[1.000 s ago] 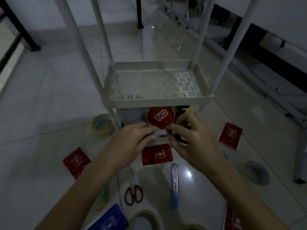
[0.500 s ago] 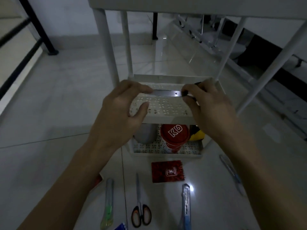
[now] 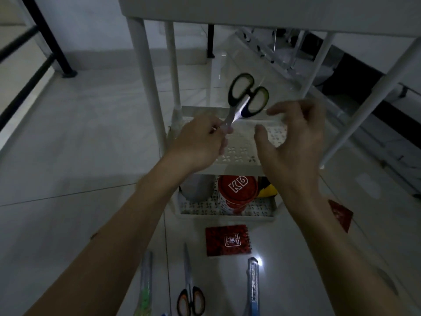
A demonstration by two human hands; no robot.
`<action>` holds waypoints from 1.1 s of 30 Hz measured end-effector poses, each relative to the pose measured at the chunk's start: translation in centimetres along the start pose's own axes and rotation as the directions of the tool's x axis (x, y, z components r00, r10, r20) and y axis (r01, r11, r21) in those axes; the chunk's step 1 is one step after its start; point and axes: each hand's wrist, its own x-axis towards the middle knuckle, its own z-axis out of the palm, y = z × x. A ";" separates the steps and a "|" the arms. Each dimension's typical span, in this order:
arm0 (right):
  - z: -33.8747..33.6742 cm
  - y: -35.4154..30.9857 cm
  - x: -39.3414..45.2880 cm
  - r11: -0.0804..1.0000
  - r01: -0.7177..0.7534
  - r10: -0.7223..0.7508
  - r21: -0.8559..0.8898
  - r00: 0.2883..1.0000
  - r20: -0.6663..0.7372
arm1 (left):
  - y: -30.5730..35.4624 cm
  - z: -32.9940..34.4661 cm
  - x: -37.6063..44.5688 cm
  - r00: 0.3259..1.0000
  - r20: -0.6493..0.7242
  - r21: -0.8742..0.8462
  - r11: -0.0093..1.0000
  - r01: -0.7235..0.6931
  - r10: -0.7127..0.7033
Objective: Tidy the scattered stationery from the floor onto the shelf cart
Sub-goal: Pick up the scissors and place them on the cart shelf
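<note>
My left hand (image 3: 200,142) grips a pair of scissors (image 3: 245,99) by the blades, with the black and yellow-green handles pointing up and away. It holds them above the middle tier (image 3: 237,156) of the white shelf cart. My right hand (image 3: 293,137) hovers just right of the scissors with its fingers spread, holding nothing. On the cart's bottom tier (image 3: 227,212) stand a red KB can (image 3: 237,190), a grey container (image 3: 197,187) and a yellow item (image 3: 266,190).
On the floor in front of the cart lie a red notepad (image 3: 228,240), another red notepad (image 3: 340,214) at right, orange-handled scissors (image 3: 190,290), a blue box cutter (image 3: 253,286) and a green cutter (image 3: 145,290). The cart's top tier (image 3: 273,10) overhangs.
Both hands held the scissors flat over the middle tier half a second ago. Now the right hand has let go and the left hand has swung the handles upward.
</note>
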 end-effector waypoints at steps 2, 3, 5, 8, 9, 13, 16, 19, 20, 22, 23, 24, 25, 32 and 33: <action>0.5 -0.8 -0.1 0.945 -0.296 0.262 0.137 0.940 0.219 | 0.2 0.7 -0.8 0.997 0.037 -0.230 0.970 0.079 -0.072; 0.9 -1.0 0.0 0.892 -0.415 0.334 0.177 0.872 0.359 | 0.2 1.1 -1.3 0.995 0.068 -0.310 0.946 0.095 -0.078; 1.7 -1.5 0.3 0.804 -0.537 0.354 0.254 0.777 0.520 | -0.2 1.9 -2.4 0.995 0.097 -0.374 0.925 0.067 -0.033; 2.5 -2.0 0.8 0.728 -0.613 0.361 0.307 0.723 0.589 | -1.4 1.9 -3.1 0.998 0.030 -0.167 0.984 -0.054 0.060; 2.6 -2.0 1.1 0.716 -0.628 0.371 0.306 0.713 0.595 | -1.7 1.5 -3.4 0.996 0.030 -0.115 0.990 -0.082 0.086; 3.0 -1.8 3.0 0.759 -0.591 0.328 0.274 0.710 0.623 | -3.5 -0.2 -5.5 0.986 -0.017 -0.107 0.980 -0.169 0.169; 3.8 -1.5 4.4 0.912 -0.403 0.268 0.080 0.732 0.627 | -6.0 -1.7 -6.6 0.977 -0.160 -0.122 0.980 -0.159 0.138; 5.3 -1.8 3.9 0.972 -0.221 0.216 -0.081 0.701 0.680 | -8.2 -2.7 -6.7 0.946 -0.305 -0.119 0.982 -0.150 0.107; 6.0 -1.7 3.5 0.979 -0.178 0.197 -0.101 0.684 0.703 | -8.6 -2.8 -6.6 0.937 -0.333 -0.103 0.984 -0.143 0.101; 6.8 -1.3 2.7 0.985 -0.148 0.168 -0.093 0.662 0.731 | -9.3 -3.0 -6.4 0.930 -0.356 -0.075 0.989 -0.129 0.094; 7.0 -1.1 2.6 0.985 -0.151 0.160 -0.079 0.662 0.733 | -9.6 -3.1 -6.4 0.931 -0.354 -0.064 0.990 -0.123 0.093; 7.1 -0.8 2.5 0.985 -0.159 0.153 -0.062 0.666 0.730 | -9.8 -3.1 -6.3 0.932 -0.351 -0.055 0.991 -0.120 0.093; 7.1 -0.7 2.4 0.986 -0.160 0.139 -0.040 0.671 0.728 | -10.0 -3.0 -6.2 0.932 -0.350 -0.055 0.991 -0.120 0.093; 7.0 -0.4 1.6 1.000 -0.001 0.005 -0.006 0.669 0.743 | -10.8 -1.8 -5.9 0.934 -0.335 -0.052 0.987 -0.151 0.126; 7.0 -0.4 1.7 1.000 -0.006 0.010 -0.008 0.660 0.751 | -10.9 -1.7 -6.0 0.933 -0.340 -0.056 0.987 -0.150 0.123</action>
